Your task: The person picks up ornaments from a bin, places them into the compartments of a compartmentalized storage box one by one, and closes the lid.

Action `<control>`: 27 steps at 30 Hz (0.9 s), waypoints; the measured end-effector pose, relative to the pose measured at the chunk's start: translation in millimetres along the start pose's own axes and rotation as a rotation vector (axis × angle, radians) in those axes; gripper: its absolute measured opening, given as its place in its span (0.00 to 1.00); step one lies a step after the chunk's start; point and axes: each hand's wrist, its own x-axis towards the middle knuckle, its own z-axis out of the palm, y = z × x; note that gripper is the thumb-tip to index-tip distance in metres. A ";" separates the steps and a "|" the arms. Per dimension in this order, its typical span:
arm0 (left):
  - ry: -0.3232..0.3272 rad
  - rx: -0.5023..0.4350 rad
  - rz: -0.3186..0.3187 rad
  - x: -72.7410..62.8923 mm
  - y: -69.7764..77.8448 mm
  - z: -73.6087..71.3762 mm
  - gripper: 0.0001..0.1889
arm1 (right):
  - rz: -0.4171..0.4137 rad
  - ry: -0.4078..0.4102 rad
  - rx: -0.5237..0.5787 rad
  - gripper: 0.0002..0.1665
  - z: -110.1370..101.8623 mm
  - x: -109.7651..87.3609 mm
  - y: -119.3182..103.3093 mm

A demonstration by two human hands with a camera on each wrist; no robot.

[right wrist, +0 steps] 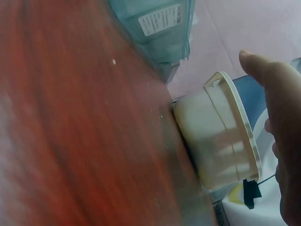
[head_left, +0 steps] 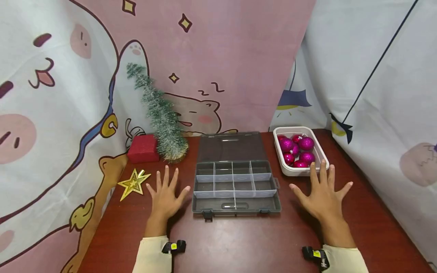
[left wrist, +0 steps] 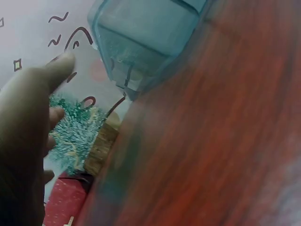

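Observation:
My left hand is spread with straight fingers above the table, between a gold star ornament and a grey plastic compartment box. The box lies with its lid folded back, and its visible compartments hold nothing. On the other side, my right hand is likewise spread, just in front of a white tub of shiny magenta baubles. Its fingertips overlap the tub's near rim in the head view; whether they touch cannot be told. Neither hand holds anything.
A small frosted Christmas tree leans to the left at the back, its base beside a red block. Printed curtains hang behind and along both sides of the dark red wooden table.

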 end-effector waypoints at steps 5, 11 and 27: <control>0.031 -0.192 0.143 2.0 -0.6 11.0 0.43 | -0.020 0.023 0.005 0.68 -7.3 12.2 1.2; -0.007 -0.426 0.264 -0.7 -3.2 21.5 0.44 | -0.061 0.039 0.021 0.67 -13.0 31.7 0.9; -0.021 -0.569 0.296 -1.3 -8.7 29.2 0.44 | -0.121 0.010 0.112 0.60 -29.7 109.5 7.2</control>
